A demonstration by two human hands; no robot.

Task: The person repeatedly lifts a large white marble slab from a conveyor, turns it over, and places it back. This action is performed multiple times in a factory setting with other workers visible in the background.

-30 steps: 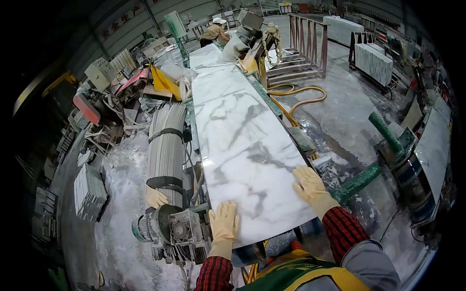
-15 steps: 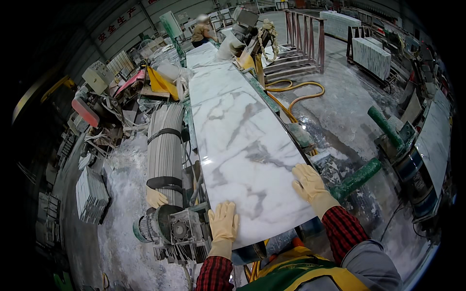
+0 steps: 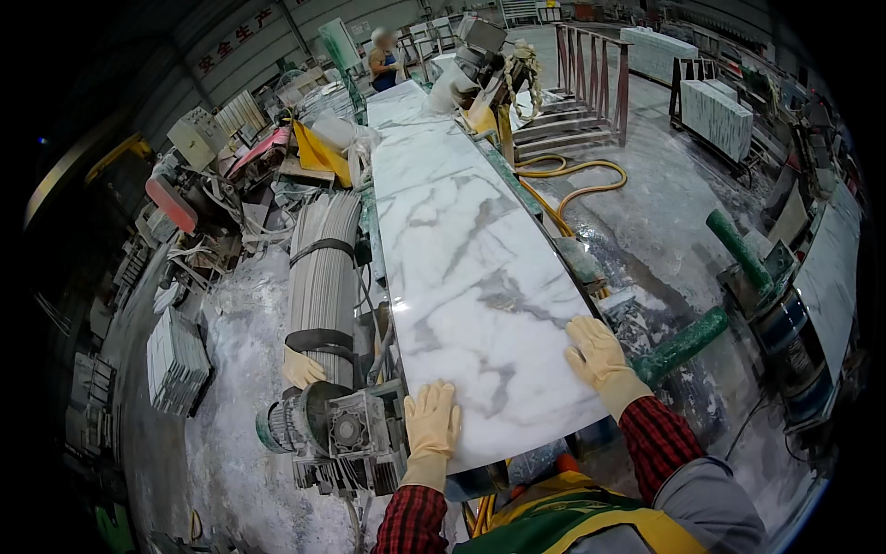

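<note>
A long white marble-look slab point(image 3: 480, 295) with grey veins lies flat on a narrow machine bed, stretching away from me. My left hand point(image 3: 431, 427), in a cream rubber glove, rests at the slab's near left edge with fingers stretched out. On the near right edge, my right hand point(image 3: 598, 358) in a matching glove lies with its fingers spread. Both palms press on or against the slab; neither is wrapped round anything. The undersides of the hands are hidden.
A grey motor point(image 3: 328, 429) juts out left of my left hand, below a strapped grey bundle point(image 3: 323, 249) with a loose glove point(image 3: 302, 367). Green posts point(image 3: 683, 343) stand at right. A yellow hose point(image 3: 591, 187) crosses the floor. Another person point(image 3: 383, 63) stands at the far end.
The whole view has shifted slightly to the right. The far person has straightened up. My hands keep their flat pose at the slab's near edges.
</note>
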